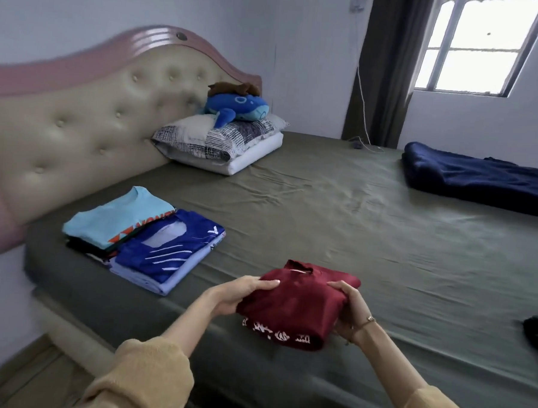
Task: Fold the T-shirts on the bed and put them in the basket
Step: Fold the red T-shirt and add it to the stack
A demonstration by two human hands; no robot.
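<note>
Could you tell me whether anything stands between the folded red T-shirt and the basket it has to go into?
That cannot be judged: no basket is in view. Both the left hand and right hand already grip the folded red T-shirt, with nothing in between.

Cut off by the right edge: navy blanket [481, 180] and a dark garment [536, 333], kind impossible to tell. Hidden under the folded maroon T-shirt [297, 302]: most fingers of both hands. Buried beneath the light blue T-shirt [117, 217]: dark clothes, only edges showing. Blurred: the near headboard [78, 122] end.
</note>
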